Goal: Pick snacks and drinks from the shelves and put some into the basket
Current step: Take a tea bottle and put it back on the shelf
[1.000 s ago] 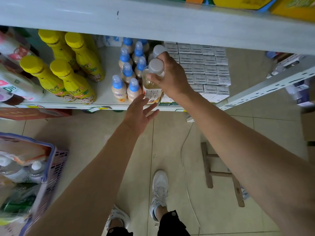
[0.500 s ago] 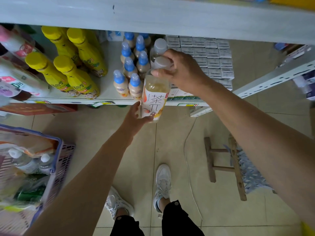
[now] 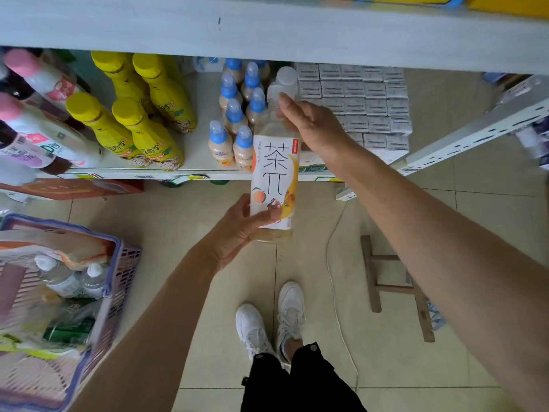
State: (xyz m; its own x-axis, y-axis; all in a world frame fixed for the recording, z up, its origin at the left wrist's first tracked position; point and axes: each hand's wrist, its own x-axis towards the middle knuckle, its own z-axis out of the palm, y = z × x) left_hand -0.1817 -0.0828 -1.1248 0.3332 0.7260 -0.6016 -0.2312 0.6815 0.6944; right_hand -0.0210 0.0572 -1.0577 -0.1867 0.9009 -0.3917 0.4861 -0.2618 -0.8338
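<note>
The basket (image 3: 117,281) at eight o'clock is cut off by the left edge, its contents blurred; the right hand (image 3: 315,126) hides the tea bottle's (image 3: 274,179) neck; small print on the white boxes (image 3: 365,96) at one o'clock is unreadable.

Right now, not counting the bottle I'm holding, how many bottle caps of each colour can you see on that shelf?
Yellow screw caps on the yellow plastic bottles: 4
Blue teat-shaped caps on the small beige bottles: 7 clear, perhaps one more half-hidden at the back
Pink round caps on the white bottles: 2
Frosted white cap on the clear bottle: 1
Total: 14
</note>
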